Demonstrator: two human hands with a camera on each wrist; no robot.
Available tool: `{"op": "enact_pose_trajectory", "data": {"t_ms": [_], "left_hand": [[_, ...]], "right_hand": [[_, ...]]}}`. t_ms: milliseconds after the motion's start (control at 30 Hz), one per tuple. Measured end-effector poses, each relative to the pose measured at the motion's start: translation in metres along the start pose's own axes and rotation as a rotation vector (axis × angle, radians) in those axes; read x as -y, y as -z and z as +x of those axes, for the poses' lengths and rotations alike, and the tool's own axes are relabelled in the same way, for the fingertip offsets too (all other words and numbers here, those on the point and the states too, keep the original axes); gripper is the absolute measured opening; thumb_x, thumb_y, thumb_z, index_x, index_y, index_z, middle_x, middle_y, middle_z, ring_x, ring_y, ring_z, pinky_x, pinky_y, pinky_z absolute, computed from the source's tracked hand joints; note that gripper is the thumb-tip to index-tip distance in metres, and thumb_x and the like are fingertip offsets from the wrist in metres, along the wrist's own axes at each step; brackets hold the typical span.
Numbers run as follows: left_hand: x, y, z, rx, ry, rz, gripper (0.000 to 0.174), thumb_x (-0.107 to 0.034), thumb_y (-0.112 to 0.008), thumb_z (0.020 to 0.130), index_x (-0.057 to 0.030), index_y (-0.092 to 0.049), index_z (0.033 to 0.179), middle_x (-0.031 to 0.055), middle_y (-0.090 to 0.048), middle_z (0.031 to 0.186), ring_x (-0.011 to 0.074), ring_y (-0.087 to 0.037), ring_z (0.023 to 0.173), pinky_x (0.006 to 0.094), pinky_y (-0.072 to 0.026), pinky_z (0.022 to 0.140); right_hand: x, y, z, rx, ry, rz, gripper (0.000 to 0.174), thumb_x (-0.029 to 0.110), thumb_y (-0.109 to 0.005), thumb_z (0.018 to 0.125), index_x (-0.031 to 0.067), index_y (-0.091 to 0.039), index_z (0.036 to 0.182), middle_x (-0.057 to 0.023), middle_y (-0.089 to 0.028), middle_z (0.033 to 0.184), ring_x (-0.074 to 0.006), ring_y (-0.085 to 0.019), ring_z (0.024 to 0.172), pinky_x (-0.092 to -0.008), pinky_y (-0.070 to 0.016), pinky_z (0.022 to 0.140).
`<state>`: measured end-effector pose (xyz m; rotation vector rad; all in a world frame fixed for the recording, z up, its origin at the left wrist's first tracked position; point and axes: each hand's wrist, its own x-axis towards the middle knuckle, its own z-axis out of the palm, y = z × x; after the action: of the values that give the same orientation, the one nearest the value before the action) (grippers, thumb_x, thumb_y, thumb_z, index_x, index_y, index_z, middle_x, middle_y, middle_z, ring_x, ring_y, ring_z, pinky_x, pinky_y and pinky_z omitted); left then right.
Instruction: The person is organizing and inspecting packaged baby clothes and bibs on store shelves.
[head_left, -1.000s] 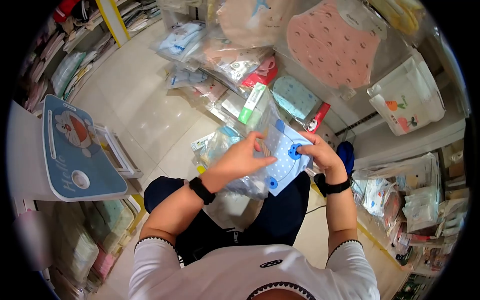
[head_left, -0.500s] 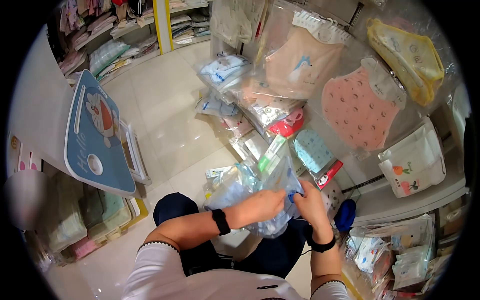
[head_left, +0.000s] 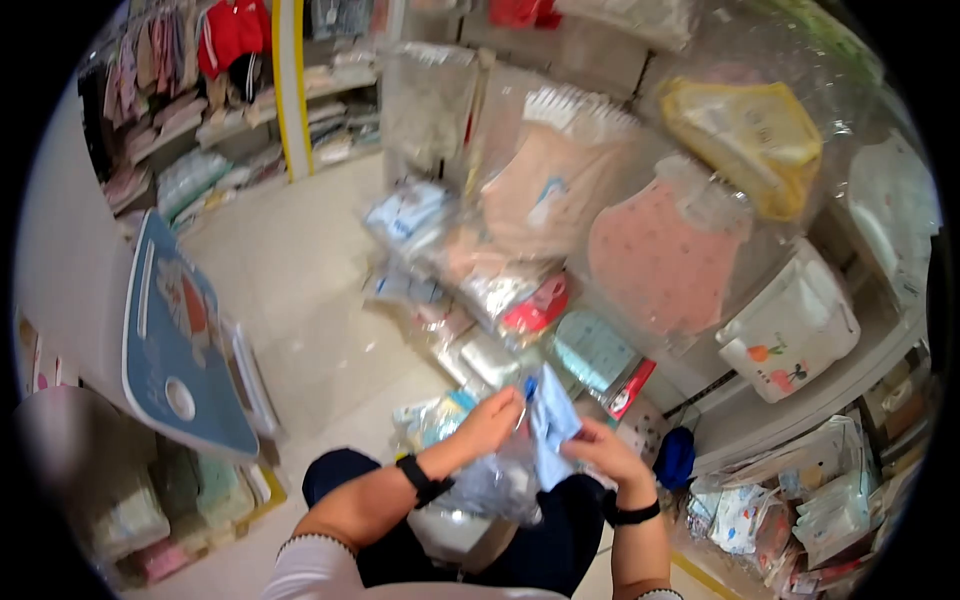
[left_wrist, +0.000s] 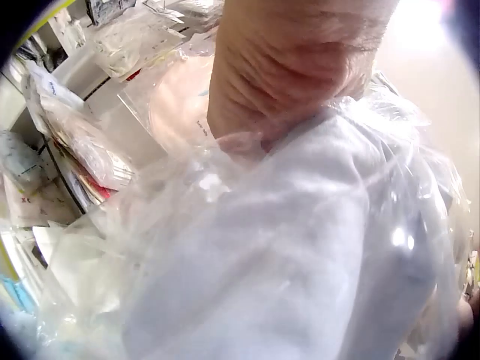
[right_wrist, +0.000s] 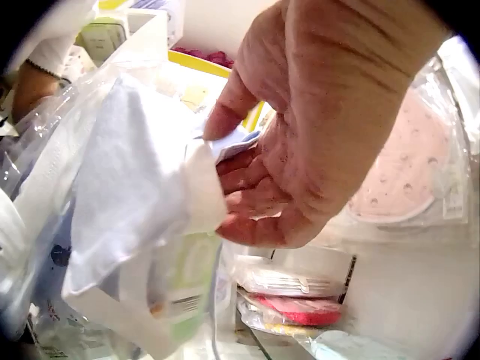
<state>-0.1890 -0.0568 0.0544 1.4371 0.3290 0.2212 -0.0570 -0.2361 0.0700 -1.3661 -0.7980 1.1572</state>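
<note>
The pale-blue soft fabric piece (head_left: 552,430) is at the lower middle of the head view, upright between the left hand (head_left: 492,420) and the right hand (head_left: 608,452), beside a crumpled clear plastic bag (head_left: 492,488) with bluish contents. From the right wrist we see what the head view hides: the right hand pinches the fabric's edge in a narrow grip, and a white and pale-green package (right_wrist: 196,270) with a barcode shows below the cloth. The left wrist view gives us mostly clear, shiny film over whitish cloth (left_wrist: 247,262). The left hand's fingers are curled at the fabric's upper left, but with the fingertips hidden we cannot tell whether they grip fabric or film.

Around this, a glossy beige tiled floor (head_left: 290,290) spreads over the left centre of the head view. We find a blue round-cornered tabletop (head_left: 185,340) with a cartoon print at the left. Bagged goods hang at the upper right: a pink patterned cloth item (head_left: 660,250), then a white pouch (head_left: 785,330) with a carrot print below it. Smaller are a pale-teal rounded packet (head_left: 595,350) near the centre and, right of the right hand, a dark-blue bundle (head_left: 674,458).
</note>
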Motion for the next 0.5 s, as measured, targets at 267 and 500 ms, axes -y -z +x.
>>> {"op": "enact_pose_trajectory", "data": {"t_ms": [267,500], "left_hand": [[0.006,-0.009,-0.009,0.193,-0.056,0.328,0.02,-0.022,-0.04,0.089,-0.0064,-0.047,0.079,0.0035,-0.054,0.062,0.0106,-0.049,0.049,0.0253,-0.0384,0.045],[0.011,-0.018,-0.015,0.165,-0.026,0.363,0.019,-0.021,-0.041,0.087,-0.0047,-0.048,0.081,0.0059,-0.057,0.067,0.0151,-0.055,0.062,0.0271,-0.0427,0.059]], "right_hand": [[-0.059,-0.026,0.038,-0.434,0.101,-0.443,0.017,0.007,-0.052,0.076,0.004,-0.062,0.089,-0.0048,-0.061,0.068,-0.0159,-0.058,0.059,-0.0296,-0.0454,0.053],[-0.029,-0.036,0.042,-0.338,-0.198,-1.216,0.024,0.023,-0.057,0.068,0.0017,-0.063,0.078,-0.0228,-0.06,0.077,-0.0372,-0.059,0.073,-0.0416,-0.0463,0.062]]}}
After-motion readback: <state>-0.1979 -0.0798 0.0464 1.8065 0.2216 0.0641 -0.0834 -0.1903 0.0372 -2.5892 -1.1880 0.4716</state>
